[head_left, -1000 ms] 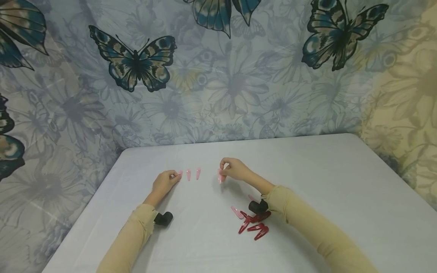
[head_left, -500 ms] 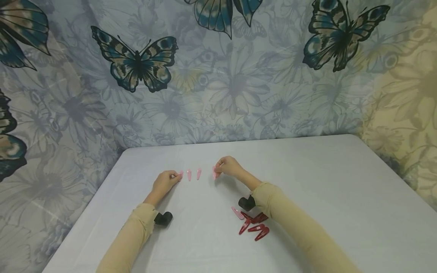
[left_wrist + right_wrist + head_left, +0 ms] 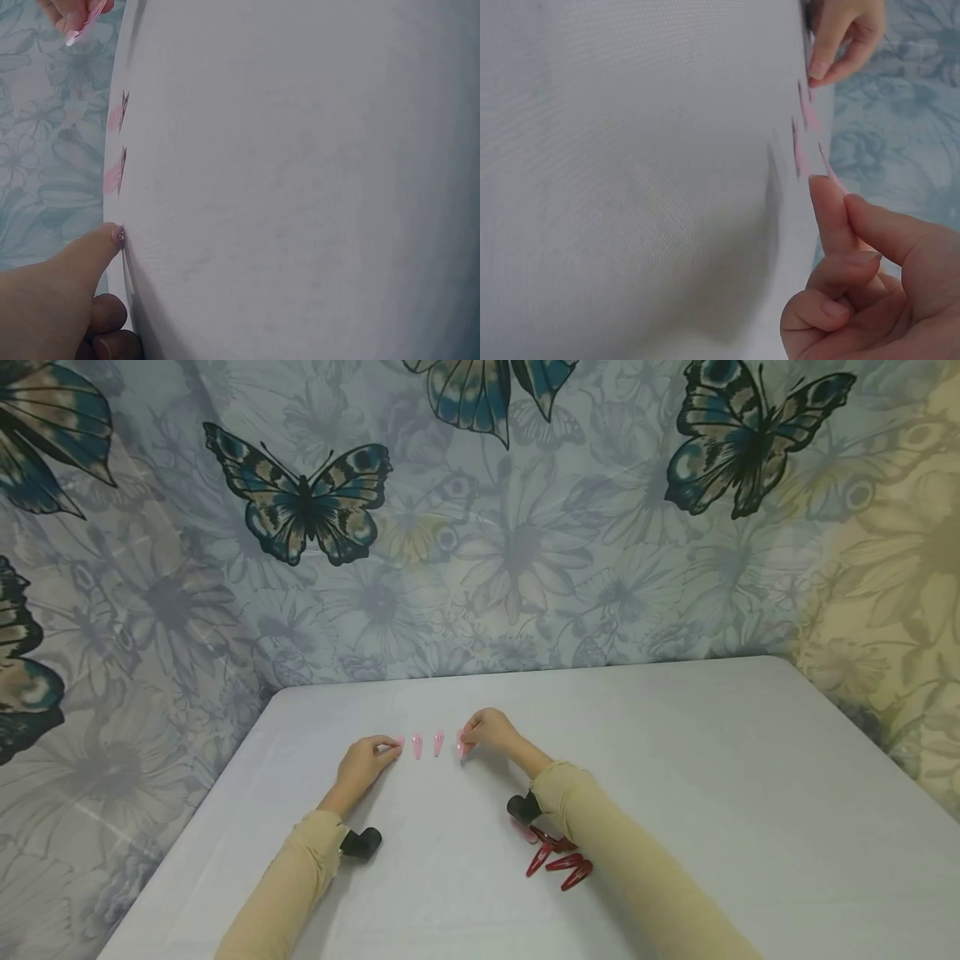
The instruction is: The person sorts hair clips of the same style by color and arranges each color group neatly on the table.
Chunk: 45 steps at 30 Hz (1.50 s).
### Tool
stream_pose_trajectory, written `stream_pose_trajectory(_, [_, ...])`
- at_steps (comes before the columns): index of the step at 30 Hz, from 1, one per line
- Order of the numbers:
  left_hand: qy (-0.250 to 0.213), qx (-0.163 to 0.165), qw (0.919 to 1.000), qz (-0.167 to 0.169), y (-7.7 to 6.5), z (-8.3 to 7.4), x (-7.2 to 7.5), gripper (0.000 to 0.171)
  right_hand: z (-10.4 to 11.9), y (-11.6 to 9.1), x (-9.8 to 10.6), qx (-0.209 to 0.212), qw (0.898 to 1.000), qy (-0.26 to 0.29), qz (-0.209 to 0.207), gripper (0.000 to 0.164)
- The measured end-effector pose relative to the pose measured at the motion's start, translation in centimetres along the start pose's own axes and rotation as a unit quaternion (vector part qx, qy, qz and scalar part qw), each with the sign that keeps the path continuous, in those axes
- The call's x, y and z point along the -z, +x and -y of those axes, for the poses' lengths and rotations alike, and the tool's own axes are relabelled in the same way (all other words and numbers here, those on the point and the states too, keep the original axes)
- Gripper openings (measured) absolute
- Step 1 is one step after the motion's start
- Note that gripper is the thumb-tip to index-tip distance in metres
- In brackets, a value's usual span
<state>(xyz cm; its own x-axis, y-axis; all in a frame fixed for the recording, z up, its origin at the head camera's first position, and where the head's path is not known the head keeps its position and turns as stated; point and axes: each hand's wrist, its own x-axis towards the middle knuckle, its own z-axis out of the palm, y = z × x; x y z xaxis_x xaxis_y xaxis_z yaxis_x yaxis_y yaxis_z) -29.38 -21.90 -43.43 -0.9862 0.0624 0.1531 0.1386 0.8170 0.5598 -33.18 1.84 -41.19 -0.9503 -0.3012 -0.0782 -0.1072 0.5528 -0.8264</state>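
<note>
At the far side of the white table, two pink snap hair clips, one (image 3: 417,746) and another (image 3: 438,743), lie upright side by side in a row. At the row's left end my left hand (image 3: 363,764) pinches a further pink hair clip (image 3: 401,741), mostly covered by the thumb and finger. To the right of the row, my right hand (image 3: 491,729) holds a pink hair clip (image 3: 461,746) between thumb and forefinger. The right wrist view shows that held clip (image 3: 831,169) pointing away from the fingertips, its other fingers curled in.
Several dark red hair clips (image 3: 576,875) lie in a loose pile nearer the front, below the right forearm. A pink clip (image 3: 525,832) beside them is partly covered by the black wrist camera (image 3: 523,808). A butterfly-patterned cloth (image 3: 517,543) hangs behind the table (image 3: 675,735).
My right hand has moved left with its pink hair clip, closer to the row. The left hand stays at the leftmost clip.
</note>
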Motion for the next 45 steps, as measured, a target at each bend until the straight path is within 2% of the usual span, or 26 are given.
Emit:
stream_pose_trajectory(3, [0.002, 0.001, 1.0000, -0.002, 0.0, 0.1, -0.2, 0.023, -0.6, 0.8, -0.5, 0.009, 1.000, -0.015, 0.003, 0.009])
stream_pose_trajectory(4, [0.002, 0.001, 1.0000, -0.003, 0.0, 0.1, -0.2, 0.022, -1.8, 1.9, -0.9, 0.027, 1.000, -0.010, 0.004, 0.011])
stream_pose_trajectory(7, [0.001, -0.001, 1.0000, -0.005, -0.1, 0.0, -0.3, 0.021, -2.8, 3.1, -1.6, 0.024, 1.000, -0.019, 0.004, 0.013])
stream_pose_trajectory(10, [0.003, -0.001, 1.0000, -0.008, -0.2, 0.0, -0.3, 0.021, -2.5, 3.1, -1.9, -0.002, 1.000, -0.012, -0.001, 0.014])
stream_pose_trajectory(11, [0.004, 0.000, 0.9999, -0.009, -0.2, 0.0, -0.3, 0.021, -1.4, 2.2, -1.6, -0.023, 1.000, -0.014, -0.005, 0.011])
stream_pose_trajectory(14, [0.010, 0.004, 0.9999, -0.012, -0.2, 0.1, -0.3, 0.021, -0.2, 0.7, -1.4, -0.014, 1.000, -0.003, -0.024, 0.009])
stream_pose_trajectory(17, [0.011, 0.004, 0.9999, -0.012, -0.1, 0.2, -0.3, 0.021, 0.0, 0.1, -1.5, -0.006, 0.999, 0.008, -0.035, 0.009])
stream_pose_trajectory(22, [0.011, 0.004, 0.9999, -0.012, -0.1, 0.2, -0.2, 0.022, -0.2, 0.3, -1.9, 0.002, 0.999, 0.000, -0.050, 0.011])
stream_pose_trajectory(34, [0.010, 0.009, 0.9999, -0.008, 0.2, 0.3, -0.3, 0.023, 0.0, 0.6, -2.1, -0.010, 0.997, -0.031, -0.067, 0.012])
stream_pose_trajectory(45, [0.007, 0.007, 0.9999, -0.006, 0.2, 0.3, -0.3, 0.022, -0.1, 1.2, -2.1, -0.035, 0.991, -0.094, -0.089, 0.012])
